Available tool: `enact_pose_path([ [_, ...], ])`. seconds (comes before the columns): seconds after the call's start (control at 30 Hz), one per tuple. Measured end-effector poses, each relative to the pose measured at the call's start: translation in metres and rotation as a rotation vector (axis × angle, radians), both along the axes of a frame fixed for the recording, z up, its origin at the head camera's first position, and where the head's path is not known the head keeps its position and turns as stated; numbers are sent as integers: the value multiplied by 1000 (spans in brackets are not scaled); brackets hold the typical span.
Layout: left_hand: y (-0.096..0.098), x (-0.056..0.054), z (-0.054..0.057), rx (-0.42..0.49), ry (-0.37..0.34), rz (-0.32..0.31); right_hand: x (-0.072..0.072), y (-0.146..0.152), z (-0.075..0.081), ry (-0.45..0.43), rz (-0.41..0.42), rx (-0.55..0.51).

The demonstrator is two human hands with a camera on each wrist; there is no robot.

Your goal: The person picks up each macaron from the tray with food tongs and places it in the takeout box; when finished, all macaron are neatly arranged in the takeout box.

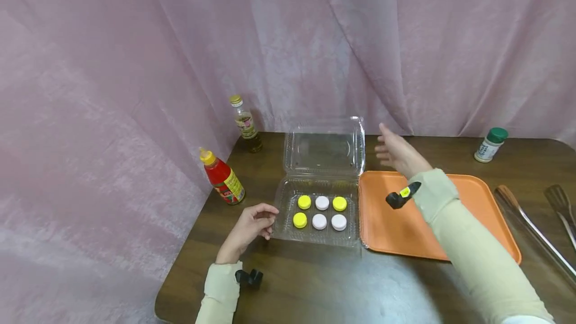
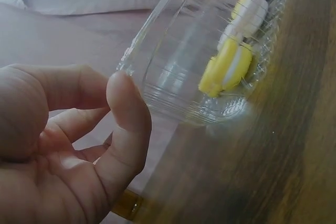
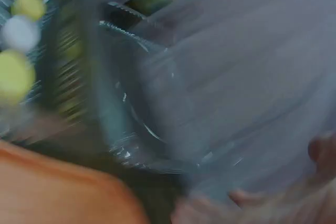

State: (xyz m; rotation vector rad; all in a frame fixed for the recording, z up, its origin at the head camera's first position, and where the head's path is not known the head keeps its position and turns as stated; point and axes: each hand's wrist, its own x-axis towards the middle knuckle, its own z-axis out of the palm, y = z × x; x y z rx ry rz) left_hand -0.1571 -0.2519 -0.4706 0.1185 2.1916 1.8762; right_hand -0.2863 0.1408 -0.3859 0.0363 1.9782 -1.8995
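A clear plastic clamshell container (image 1: 288, 234) lies on the table with its lid (image 1: 325, 151) raised at the back. Several yellow and white macarons (image 1: 319, 221) sit inside in two rows; from the side, a yellow macaron (image 2: 236, 66) shows a pale filling. At the container's left edge, my left hand (image 1: 252, 224) pinches the rim between thumb and index fingertip. My right hand (image 1: 398, 151) is just right of the lid, its fingers extended and holding nothing. The right wrist view is blurred, with the lid (image 3: 142, 103) beside part of that hand.
An orange tray (image 1: 405, 241) adjoins the container on the right. A red sauce bottle (image 1: 223, 180) and an oil bottle (image 1: 246, 126) stand left. A green-capped shaker (image 1: 490, 145), tongs (image 1: 535, 226) and a slotted utensil (image 1: 560, 204) are at far right. Pink curtain (image 1: 315, 54) hangs behind.
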Motion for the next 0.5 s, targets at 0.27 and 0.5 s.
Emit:
enact_pose_path([
  [0.27,3,1,-4,1,0,-16,-14,-11,-41,-157,34,-171],
  [0.5,2,5,-4,10,9,37,6,-19,-31,-19,-13,-143],
])
